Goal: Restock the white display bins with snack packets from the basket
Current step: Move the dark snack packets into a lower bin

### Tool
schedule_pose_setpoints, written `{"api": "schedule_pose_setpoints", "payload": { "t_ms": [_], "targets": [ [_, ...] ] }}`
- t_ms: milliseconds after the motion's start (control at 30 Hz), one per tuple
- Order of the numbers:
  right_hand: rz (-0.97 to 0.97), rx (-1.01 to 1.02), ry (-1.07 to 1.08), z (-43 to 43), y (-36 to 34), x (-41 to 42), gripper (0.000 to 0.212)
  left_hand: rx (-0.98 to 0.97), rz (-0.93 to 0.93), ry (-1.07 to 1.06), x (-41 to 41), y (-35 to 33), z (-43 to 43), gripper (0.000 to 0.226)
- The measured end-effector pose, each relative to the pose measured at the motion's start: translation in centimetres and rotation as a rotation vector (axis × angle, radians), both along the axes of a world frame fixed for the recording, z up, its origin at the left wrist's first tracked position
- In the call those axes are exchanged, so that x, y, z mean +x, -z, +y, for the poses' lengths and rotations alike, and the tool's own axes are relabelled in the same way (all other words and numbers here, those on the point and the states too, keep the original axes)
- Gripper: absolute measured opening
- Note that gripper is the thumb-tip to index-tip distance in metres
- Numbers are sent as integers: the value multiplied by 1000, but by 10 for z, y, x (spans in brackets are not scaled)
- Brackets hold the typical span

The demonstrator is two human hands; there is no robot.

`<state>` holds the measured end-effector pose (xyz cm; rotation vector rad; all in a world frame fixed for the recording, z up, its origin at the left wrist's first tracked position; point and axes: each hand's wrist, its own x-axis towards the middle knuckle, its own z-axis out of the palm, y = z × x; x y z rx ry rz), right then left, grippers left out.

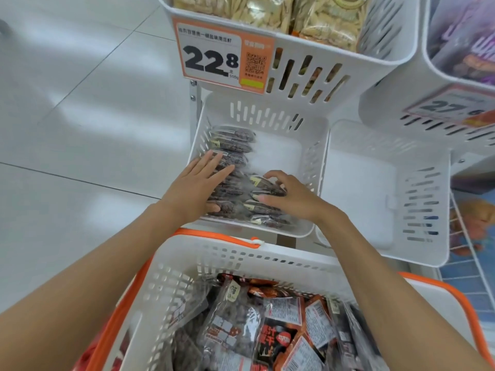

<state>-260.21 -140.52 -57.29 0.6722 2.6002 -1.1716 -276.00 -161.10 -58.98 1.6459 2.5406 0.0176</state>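
Most of the left of the frame is pale tiled floor (67, 116). Across the bottom sits a white slotted plastic basket with orange rim and handles (241, 259), heaped with loose snack packets (235, 322), some clear-wrapped with dark contents, some orange and black. Above it, at the centre, stands the white slotted display bin (267, 113), and just to its right a second white bin (375, 188) with nothing showing inside. Higher up, at the top centre, an upper white bin (316, 73) holds pale yellow bags and carries an orange-edged price tag (214, 57) reading 22.8; another bin at the upper right is blurred. Inside the centre bin the dark packets lie in two rows: a long left row (233, 141) running along the left wall, and a shorter right row (265, 210) at the near end. The left hand (198, 183) lies flat on the left row, fingers straight and together. The right hand (292, 196) rests on the right row, its fingers curled over the top packet and its thumb stretched along the side.
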Motion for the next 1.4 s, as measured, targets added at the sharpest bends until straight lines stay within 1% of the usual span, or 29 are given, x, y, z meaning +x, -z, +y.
{"api": "schedule_pose_setpoints", "payload": {
  "t_ms": [33,67,133,233,300,400,433,500,567,633,700,800,833,900,967,1033,1133,1200,1233,1333,1400],
  "targets": [
    [18,-42,16,-3,3,0,47,1,-3,3,0,1,0,100],
    [38,-38,19,-6,7,1,45,5,-4,8,-1,1,-1,101],
    [50,46,26,-9,17,1,43,25,-25,10,1,2,0,101],
    [11,149,5,-12,20,-2,51,80,-103,-22,3,-3,1,95],
    [24,94,32,-16,16,-3,62,107,-151,-56,4,-7,2,89],
    [155,-102,231,-19,6,2,76,176,-291,-134,9,-17,6,80],
    [162,-148,276,-19,4,4,79,194,-340,-161,12,-20,7,78],
    [119,-186,282,-20,2,7,79,199,-401,-199,20,-26,8,74],
    [75,-107,225,-22,0,13,76,219,-468,-240,32,-33,6,71],
    [78,-16,192,-29,-5,23,69,285,-548,-280,48,-44,2,67],
    [171,-4,239,-42,-20,39,58,351,-570,-288,67,-57,-2,58],
    [388,48,313,-70,-44,76,40,393,-568,-245,98,-73,-12,43],
    [436,53,330,-79,-50,89,35,405,-583,-243,107,-76,-17,40],
    [468,33,343,-101,-58,119,26,427,-584,-251,128,-81,-36,39],
    [400,-17,326,-125,-58,149,24,430,-571,-272,149,-81,-61,36],
    [229,-59,230,-148,-47,172,31,415,-581,-312,165,-73,-89,36],
    [-47,-66,4,-173,-18,179,61,308,-591,-381,183,-60,-125,42],
    [-140,-99,-82,-183,4,169,76,249,-586,-391,192,-57,-144,43],
    [-179,-85,-107,-185,14,163,78,237,-586,-394,195,-55,-153,43],
    [-280,96,-204,-193,47,154,76,221,-577,-398,202,-53,-171,47],
    [-226,153,-133,-196,61,159,70,217,-587,-402,203,-51,-177,49]
  ]
}}
